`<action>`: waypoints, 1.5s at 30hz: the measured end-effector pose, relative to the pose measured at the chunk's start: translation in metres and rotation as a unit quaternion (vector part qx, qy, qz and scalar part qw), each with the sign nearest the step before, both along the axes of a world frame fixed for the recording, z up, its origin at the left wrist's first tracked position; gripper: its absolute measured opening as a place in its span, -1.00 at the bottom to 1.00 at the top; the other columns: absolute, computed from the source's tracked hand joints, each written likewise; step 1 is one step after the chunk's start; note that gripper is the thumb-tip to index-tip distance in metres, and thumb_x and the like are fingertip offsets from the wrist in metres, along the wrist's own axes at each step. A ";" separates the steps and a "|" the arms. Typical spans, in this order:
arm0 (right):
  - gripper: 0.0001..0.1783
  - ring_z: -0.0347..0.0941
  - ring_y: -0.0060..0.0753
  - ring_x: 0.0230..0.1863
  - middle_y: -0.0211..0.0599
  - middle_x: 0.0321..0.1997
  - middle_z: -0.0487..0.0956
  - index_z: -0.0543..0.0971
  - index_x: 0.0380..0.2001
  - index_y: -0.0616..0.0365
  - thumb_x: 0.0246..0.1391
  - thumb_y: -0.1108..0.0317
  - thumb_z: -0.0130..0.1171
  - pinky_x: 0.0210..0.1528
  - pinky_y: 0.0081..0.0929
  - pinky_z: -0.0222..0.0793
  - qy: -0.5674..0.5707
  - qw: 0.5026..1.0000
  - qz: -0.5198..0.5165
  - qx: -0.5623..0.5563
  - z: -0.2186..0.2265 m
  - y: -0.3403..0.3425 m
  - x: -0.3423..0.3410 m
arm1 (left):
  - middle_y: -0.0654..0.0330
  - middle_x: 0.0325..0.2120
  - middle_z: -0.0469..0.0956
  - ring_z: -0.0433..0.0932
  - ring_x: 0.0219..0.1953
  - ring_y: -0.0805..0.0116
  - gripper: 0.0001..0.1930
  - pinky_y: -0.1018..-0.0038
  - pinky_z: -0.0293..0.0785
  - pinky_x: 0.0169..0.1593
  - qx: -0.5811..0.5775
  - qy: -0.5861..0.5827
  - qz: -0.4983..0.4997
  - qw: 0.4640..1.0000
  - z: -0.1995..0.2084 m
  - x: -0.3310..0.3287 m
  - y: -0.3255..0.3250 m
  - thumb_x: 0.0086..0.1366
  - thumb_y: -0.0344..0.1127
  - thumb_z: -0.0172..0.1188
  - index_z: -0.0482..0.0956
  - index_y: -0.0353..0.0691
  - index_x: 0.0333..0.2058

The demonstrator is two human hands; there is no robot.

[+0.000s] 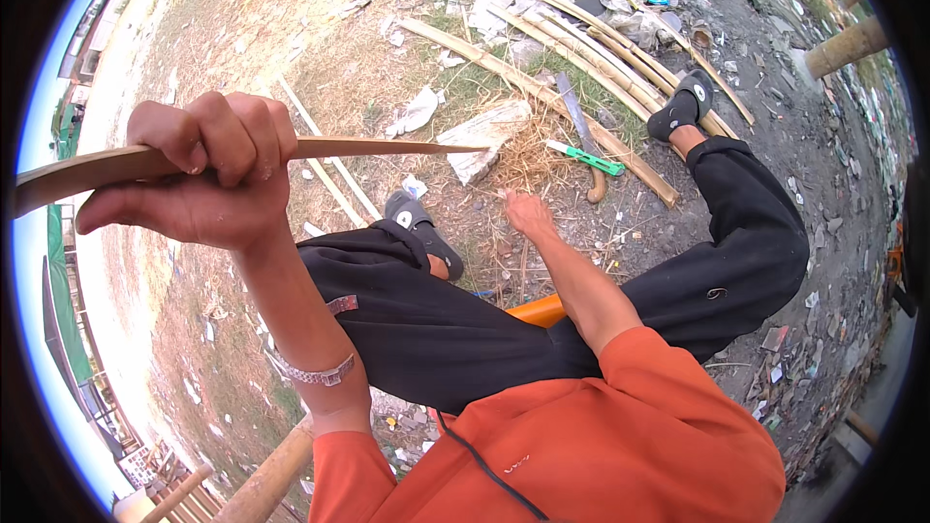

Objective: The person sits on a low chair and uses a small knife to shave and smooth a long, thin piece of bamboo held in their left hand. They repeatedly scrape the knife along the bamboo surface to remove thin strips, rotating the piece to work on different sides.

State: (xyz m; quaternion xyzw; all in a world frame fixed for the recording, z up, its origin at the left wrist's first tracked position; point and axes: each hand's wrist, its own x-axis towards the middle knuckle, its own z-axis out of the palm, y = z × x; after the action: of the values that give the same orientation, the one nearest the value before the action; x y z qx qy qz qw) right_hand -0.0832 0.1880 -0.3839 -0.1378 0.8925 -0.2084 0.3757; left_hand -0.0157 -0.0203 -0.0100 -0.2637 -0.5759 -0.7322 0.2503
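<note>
My left hand [218, 150] is raised at the left, its fingers wrapped round a long flat bamboo strip [373, 146]. The strip runs from the left rim, through the fist, to a thin end over a pale, rough block [494, 126] on the ground. My right hand [529, 215] is low between my feet, just on the near side of the block, fingers curled together; what they hold, if anything, I cannot make out. Beyond it lie a green utility knife [586, 157] and a grey blade [576, 116] with a curved wooden handle [596, 184]. Dry shavings [528, 160] surround the block.
Split bamboo poles [581, 58] lie at the far right, near my right shoe [683, 107]. Another long bamboo slat [523, 87] passes behind the blade. Thin strips [334, 169] lie left of my left shoe [423, 232]. Upright posts [848, 48] stand at the right edge.
</note>
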 end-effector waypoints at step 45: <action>-0.29 0.45 0.29 -0.19 0.35 -0.39 0.50 0.59 -0.41 0.33 0.22 -0.12 -0.32 -0.07 0.01 0.29 0.063 0.991 -0.065 -0.103 0.016 -0.032 -0.027 | 0.40 -0.83 -0.03 -0.09 -0.79 0.53 -0.32 0.54 -0.11 -0.65 0.030 -0.018 0.093 0.995 0.004 -0.011 -0.011 0.06 0.56 -0.29 0.13 -0.03 -0.60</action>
State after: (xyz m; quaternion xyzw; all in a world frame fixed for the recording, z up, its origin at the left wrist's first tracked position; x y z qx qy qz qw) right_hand -0.1100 0.1556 -0.3677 -0.1301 0.8951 -0.3139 0.2886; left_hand -0.0269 -0.0316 -0.0060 -0.1881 -0.5802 -0.7272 0.3151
